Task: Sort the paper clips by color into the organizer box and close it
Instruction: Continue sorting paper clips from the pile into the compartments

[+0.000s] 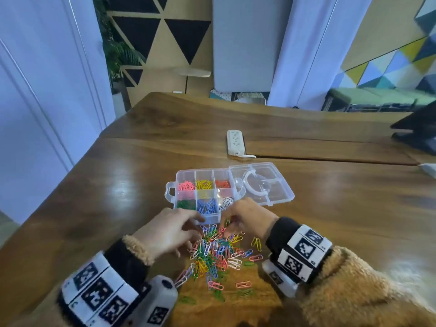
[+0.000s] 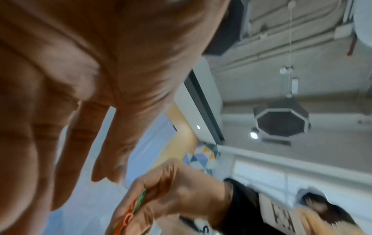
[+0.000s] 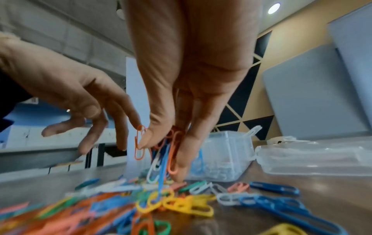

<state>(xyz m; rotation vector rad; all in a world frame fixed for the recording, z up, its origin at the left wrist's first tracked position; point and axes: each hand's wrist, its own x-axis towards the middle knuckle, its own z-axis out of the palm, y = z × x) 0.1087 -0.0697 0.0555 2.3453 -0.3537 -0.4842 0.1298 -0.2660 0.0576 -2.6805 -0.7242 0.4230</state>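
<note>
Orange clips (image 3: 173, 143): I pinch several in my right hand (image 1: 245, 215), gathering one colour for the box (image 1: 203, 192).
Left hand (image 1: 169, 230): fingers loose over the pile (image 1: 217, 253), empty.

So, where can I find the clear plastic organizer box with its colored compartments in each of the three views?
Head: the clear plastic organizer box sits at the centre, just beyond both hands, its lid open to the right.
Left wrist: not in it.
Right wrist: its clear corner stands right of centre, behind the fingers.
Shared landmark: the right hand pinching paper clips.
</note>
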